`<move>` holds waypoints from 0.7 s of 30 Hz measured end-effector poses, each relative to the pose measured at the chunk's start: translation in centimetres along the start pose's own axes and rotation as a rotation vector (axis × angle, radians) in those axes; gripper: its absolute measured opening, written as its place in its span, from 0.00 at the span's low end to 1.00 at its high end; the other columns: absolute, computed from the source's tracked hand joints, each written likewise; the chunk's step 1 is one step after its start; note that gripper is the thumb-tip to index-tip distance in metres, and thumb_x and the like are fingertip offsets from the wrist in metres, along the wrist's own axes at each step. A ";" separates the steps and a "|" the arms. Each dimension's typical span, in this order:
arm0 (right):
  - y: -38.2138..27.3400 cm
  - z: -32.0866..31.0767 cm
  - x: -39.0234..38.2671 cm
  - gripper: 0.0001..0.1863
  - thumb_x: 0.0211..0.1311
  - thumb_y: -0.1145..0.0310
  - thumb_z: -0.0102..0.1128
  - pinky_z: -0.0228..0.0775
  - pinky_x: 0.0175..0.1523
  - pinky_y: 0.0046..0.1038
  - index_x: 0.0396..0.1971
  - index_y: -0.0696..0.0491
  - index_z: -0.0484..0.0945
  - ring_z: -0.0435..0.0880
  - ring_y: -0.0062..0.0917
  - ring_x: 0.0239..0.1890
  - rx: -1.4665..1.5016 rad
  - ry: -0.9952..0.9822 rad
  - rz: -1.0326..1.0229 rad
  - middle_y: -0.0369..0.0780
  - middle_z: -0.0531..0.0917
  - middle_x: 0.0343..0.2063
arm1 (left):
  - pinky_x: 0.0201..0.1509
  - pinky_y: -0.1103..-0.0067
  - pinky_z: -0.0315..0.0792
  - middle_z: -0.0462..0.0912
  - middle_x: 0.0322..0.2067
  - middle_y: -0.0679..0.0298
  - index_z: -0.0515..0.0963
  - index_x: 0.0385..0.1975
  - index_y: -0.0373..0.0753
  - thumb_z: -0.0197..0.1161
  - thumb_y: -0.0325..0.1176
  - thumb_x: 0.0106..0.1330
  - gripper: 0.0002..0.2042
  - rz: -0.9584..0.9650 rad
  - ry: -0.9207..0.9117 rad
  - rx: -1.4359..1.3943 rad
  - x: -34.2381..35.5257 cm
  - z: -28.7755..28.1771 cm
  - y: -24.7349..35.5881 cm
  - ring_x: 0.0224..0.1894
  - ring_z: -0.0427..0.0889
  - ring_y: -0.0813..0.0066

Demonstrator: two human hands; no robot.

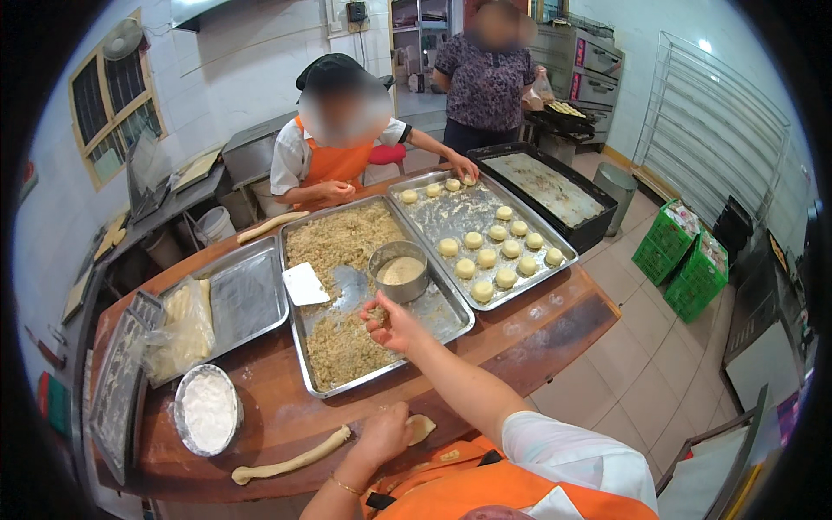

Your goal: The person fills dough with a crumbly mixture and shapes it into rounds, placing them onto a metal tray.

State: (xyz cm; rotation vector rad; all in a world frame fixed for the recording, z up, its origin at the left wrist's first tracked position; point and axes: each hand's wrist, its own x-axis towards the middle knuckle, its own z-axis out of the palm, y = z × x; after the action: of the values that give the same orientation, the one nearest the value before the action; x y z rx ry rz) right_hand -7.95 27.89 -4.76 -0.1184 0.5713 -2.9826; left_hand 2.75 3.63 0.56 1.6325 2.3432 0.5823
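My right hand point(394, 331) is closed around a clump of crumbly filling point(378, 314), above the near part of a metal tray point(387, 368) spread with the same tan, green-flecked filling point(340, 348). My left hand point(384, 435) is low over the wooden table, its fingers curled at the edge of a small flattened dough round point(421, 428). Beside that hand a rope of dough point(290, 459) lies on the table. In the filling tray stand a round metal container point(400, 270) with pale crumbs and a white scraper point(305, 284).
Rows of round dough pieces point(487, 258) sit on a tray at right. A co-worker's hand point(464, 165) touches the far row. At left are a flour bowl point(208, 410), bagged dough point(186, 321) and another tray point(251, 290). Green crates point(698, 282) stand on the floor.
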 end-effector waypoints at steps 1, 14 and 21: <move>0.4 -0.2 0.2 0.25 0.74 0.43 0.45 0.73 0.23 0.17 0.48 0.50 0.76 0.83 0.21 0.30 0.035 -0.109 0.033 0.43 0.82 0.44 | 0.41 0.56 0.74 0.80 0.30 0.47 0.72 0.38 0.32 0.63 0.34 0.59 0.14 -0.042 -0.056 -0.010 -0.3 -0.4 0.7 0.35 0.81 0.44; 0.2 5.0 -0.5 0.17 0.75 0.59 0.47 0.79 0.37 0.24 0.52 0.56 0.74 0.83 0.25 0.37 0.197 0.322 -0.157 0.45 0.81 0.45 | 0.44 0.65 0.75 0.82 0.35 0.47 0.71 0.42 0.34 0.65 0.39 0.64 0.16 -0.260 -0.139 -0.481 -0.2 0.8 -1.4 0.38 0.82 0.52; 0.7 2.4 0.2 0.17 0.74 0.53 0.51 0.60 0.22 0.17 0.31 0.51 0.72 0.71 0.19 0.24 0.034 0.249 -0.047 0.35 0.74 0.26 | 0.47 0.70 0.80 0.82 0.42 0.49 0.68 0.51 0.30 0.54 0.28 0.72 0.12 -0.479 0.187 -1.564 0.5 0.5 -2.9 0.41 0.86 0.60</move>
State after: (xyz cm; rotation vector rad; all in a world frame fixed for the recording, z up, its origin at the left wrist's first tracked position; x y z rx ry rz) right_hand -7.85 26.30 -2.78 0.2492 0.5486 -3.0727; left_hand 0.28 3.31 -1.17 0.2790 1.3237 1.7721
